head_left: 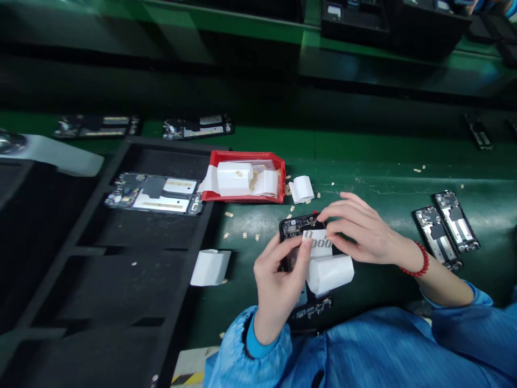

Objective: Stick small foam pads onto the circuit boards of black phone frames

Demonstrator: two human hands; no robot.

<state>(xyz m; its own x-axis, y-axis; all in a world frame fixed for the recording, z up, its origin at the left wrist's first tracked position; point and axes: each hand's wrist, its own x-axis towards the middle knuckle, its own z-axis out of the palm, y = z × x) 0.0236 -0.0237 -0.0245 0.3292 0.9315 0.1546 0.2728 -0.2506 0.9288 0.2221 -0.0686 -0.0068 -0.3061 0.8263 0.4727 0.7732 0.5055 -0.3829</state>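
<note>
A phone frame with exposed circuitry [301, 223] lies on the green bench in front of me, partly covered by my hands. Above it, my left hand [281, 272] pinches the left edge of a white sticker strip [319, 242] with dark shapes printed on it. The strip's rolled white part [331, 274] hangs over the phone frame. My right hand [361, 229], a red bead bracelet on its wrist, has thumb and index finger closed at the strip's upper right edge. Its other fingers are loosely extended.
A red bin [243, 199] holds white rolls. Loose rolls [210, 268] [301, 189] and small tan scraps lie around it. A black tray [133, 237] carries another phone frame [155, 194]. Two frames [438, 237] [457, 221] lie right, others along the back.
</note>
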